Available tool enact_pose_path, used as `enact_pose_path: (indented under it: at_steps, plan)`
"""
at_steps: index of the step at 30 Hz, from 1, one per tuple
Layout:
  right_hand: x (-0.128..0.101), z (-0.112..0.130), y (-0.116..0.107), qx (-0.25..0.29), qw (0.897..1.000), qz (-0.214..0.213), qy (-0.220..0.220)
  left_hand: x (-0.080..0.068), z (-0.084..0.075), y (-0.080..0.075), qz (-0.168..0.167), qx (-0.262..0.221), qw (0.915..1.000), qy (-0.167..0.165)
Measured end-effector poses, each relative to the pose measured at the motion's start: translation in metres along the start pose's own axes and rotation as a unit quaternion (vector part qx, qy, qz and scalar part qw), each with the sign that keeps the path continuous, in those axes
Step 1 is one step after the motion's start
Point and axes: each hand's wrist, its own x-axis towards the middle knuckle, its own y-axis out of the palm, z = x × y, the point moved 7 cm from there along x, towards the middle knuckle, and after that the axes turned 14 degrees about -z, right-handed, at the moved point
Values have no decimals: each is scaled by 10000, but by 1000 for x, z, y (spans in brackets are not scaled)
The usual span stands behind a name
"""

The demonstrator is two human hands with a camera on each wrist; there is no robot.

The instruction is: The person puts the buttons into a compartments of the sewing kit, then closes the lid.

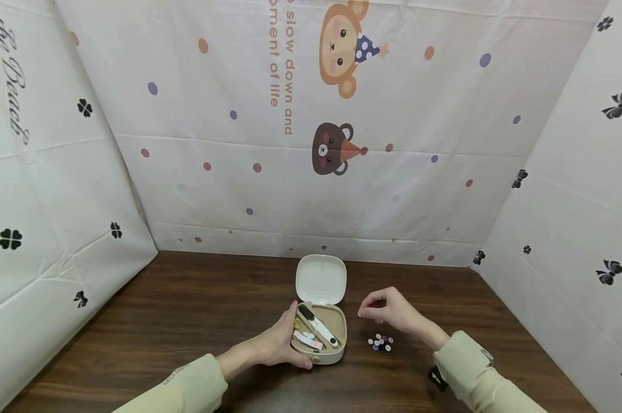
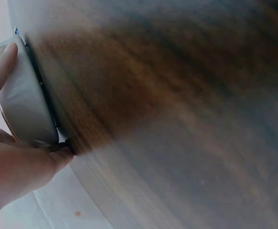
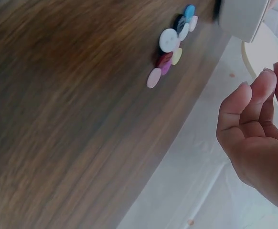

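A small beige sewing case (image 1: pixel 336 350) is found on the wooden table (image 1: pixel 187 321), its white lid (image 1: pixel 321 279) hinged open and standing at the far side. The case is steadied by the left hand (image 1: pixel 280 344), whose fingers and thumb are curled round its left wall and near corner; the same grip is confirmed in the left wrist view, where the case wall (image 2: pixel 22 102) is held between fingertip and thumb. Inside the case, one pair of snips with black and white handles (image 1: pixel 318 325) is laid with its long axis running from the far left to the near right, and at least one pink item (image 1: pixel 308 341) lies beside it; the remaining contents are too small to be identified. The right hand (image 1: pixel 388 312) is held above the table just to the right of the case, its fingers loosely curled with fingertips brought towards the thumb; whether anything is pinched there cannot be told. A single cluster of loose buttons (image 1: pixel 380 343) lies on the table directly beneath and slightly nearer than that hand, well apart from the left hand, so the right hand is the nearer. In the right wrist view roughly eight buttons (image 3: pixel 170 47) are counted, touching and partly overlapping, in white, pink, blue, red and pale yellow; an exact count is not possible.
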Motion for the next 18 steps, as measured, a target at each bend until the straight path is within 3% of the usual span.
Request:
enact_pose_path:
  at_steps: [18]
  plan:
    - [11, 13, 3, 468, 9984, -146, 265, -2, -3, 0, 81, -79, 9999, 5]
